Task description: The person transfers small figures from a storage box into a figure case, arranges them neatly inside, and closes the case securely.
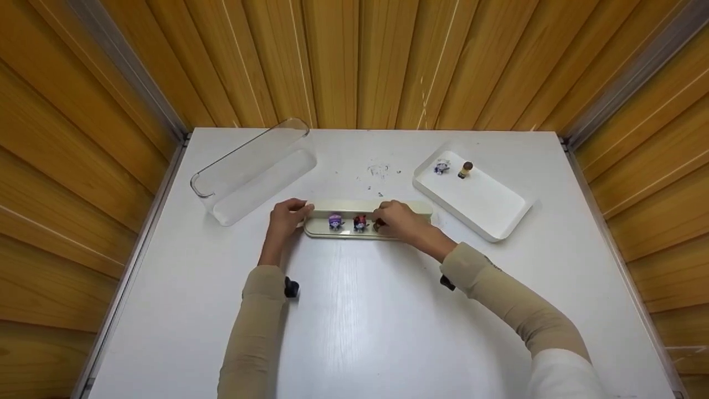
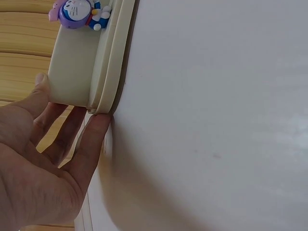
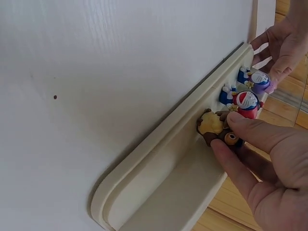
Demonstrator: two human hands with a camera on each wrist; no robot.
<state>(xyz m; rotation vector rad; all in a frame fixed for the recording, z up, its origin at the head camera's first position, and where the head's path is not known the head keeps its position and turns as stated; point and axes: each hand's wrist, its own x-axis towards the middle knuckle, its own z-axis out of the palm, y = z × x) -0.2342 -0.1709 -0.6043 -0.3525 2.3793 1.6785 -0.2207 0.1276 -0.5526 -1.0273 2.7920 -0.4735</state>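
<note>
- Brown figurine (image 3: 210,123), head toward 4 o'clock (right-wrist view), pinched at the tips of right hand (image 1: 401,220)
- Cream case (image 1: 349,206), long axis 9-to-3 (head view): left hand (image 1: 285,220) grips its 9-o'clock end

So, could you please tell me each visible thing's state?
Cream holder: open, gripped by the left hand
Brown figurine: pinched by the right hand
Red figurine: in the holder, not held
Purple figurine: in the holder, not held
White tray: open, not held
Yellow-brown figurine: in the tray
Purple-white figurine: in the tray, pose unclear
Transparent bin: open, not held
</note>
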